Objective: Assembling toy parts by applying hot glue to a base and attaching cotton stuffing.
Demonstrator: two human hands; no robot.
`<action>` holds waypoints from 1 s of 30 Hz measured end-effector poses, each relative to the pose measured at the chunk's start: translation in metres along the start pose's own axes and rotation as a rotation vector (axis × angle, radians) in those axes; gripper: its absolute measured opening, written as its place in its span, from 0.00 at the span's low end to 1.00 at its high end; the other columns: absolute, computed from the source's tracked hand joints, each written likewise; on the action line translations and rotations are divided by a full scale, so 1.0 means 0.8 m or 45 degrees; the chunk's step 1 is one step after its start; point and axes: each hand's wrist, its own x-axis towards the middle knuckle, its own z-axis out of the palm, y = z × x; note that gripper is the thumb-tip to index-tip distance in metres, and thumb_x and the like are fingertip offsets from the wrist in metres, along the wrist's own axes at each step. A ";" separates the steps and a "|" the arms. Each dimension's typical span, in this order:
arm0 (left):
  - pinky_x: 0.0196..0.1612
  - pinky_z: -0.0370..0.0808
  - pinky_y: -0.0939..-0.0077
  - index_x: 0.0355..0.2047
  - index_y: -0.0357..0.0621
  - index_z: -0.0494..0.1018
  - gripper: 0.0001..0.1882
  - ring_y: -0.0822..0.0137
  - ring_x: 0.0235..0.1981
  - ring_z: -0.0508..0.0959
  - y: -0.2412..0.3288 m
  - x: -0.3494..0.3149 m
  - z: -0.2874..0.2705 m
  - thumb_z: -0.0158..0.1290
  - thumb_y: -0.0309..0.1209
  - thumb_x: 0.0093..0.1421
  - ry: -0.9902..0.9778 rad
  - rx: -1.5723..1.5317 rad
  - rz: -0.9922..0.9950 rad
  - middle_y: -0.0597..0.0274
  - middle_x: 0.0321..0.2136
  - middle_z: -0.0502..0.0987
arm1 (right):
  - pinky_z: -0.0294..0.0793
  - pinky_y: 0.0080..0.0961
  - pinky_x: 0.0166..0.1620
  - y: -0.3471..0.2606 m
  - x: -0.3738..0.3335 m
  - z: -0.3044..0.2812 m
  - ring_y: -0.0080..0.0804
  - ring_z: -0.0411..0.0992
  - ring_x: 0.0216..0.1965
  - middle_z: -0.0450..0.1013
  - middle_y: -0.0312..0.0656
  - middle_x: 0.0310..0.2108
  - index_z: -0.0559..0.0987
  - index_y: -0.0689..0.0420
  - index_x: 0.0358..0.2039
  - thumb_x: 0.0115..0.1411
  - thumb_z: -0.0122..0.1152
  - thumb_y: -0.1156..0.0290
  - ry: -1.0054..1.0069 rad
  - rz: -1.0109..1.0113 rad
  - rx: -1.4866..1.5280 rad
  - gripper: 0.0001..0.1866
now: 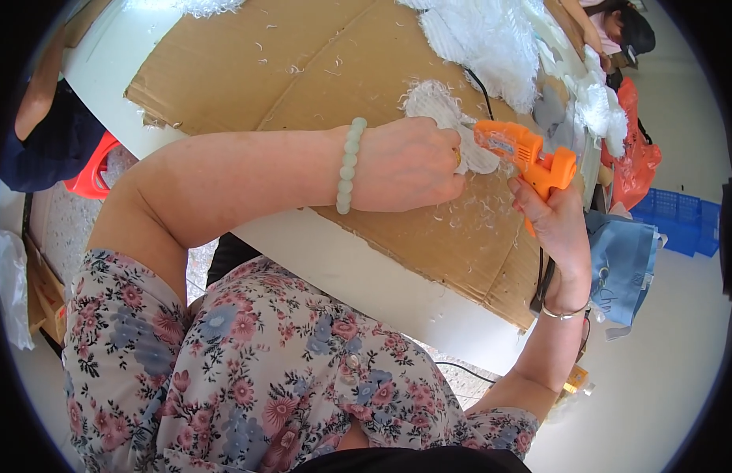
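Cardboard (224, 79) has room far left; orange glue gun (516, 140) and fluffy heap (496, 55) block right

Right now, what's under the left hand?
A white shaggy piece shows past the left hand, which partly covers it; brown cardboard spreads around. What lies directly beneath the palm cannot be seen.

Pistol-shaped plastic glue gun (512, 142) was bright orange; shaggy fabric piece (433, 102), white. Flat corrugated cardboard sheet (279, 87) was tan-brown, smooth surface (366, 258) white. Round-bead bracelet (349, 160) was pale green, thin metal bangle (564, 315) silver-col'd. Cloth blouse (303, 355) was whitish w/ pink & grey-blue floral print + dk leaves. Crumpled plastic bag (634, 154) was orangey-red, slotted plastic crate (672, 217) blue.
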 end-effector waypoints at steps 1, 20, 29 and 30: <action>0.25 0.70 0.77 0.19 0.42 0.70 0.05 0.67 0.28 0.73 0.000 -0.001 0.001 0.50 0.29 0.48 0.016 -0.001 0.000 0.66 0.14 0.71 | 0.67 0.16 0.29 -0.003 -0.001 0.000 0.18 0.67 0.26 0.68 0.33 0.26 0.69 0.61 0.34 0.55 0.58 0.73 -0.021 0.059 0.139 0.09; 0.25 0.71 0.74 0.18 0.42 0.70 0.05 0.66 0.27 0.73 0.001 0.002 0.004 0.50 0.29 0.48 0.046 -0.049 -0.007 0.66 0.14 0.71 | 0.69 0.18 0.35 -0.004 0.004 0.004 0.20 0.69 0.30 0.69 0.34 0.30 0.70 0.64 0.39 0.55 0.56 0.76 0.016 0.015 0.193 0.11; 0.32 0.71 0.75 0.30 0.43 0.72 0.09 0.66 0.33 0.72 -0.002 0.005 -0.001 0.49 0.30 0.47 -0.121 -0.082 -0.040 0.60 0.33 0.73 | 0.70 0.18 0.33 -0.005 0.002 -0.003 0.21 0.71 0.29 0.73 0.37 0.26 0.74 0.63 0.35 0.58 0.56 0.68 0.253 -0.032 0.276 0.10; 0.32 0.71 0.75 0.30 0.43 0.72 0.09 0.66 0.33 0.72 -0.003 0.006 -0.001 0.49 0.30 0.47 -0.116 -0.082 -0.021 0.60 0.33 0.73 | 0.70 0.19 0.33 0.002 -0.003 -0.004 0.22 0.72 0.29 0.74 0.38 0.27 0.74 0.63 0.36 0.58 0.55 0.68 0.289 -0.061 0.387 0.11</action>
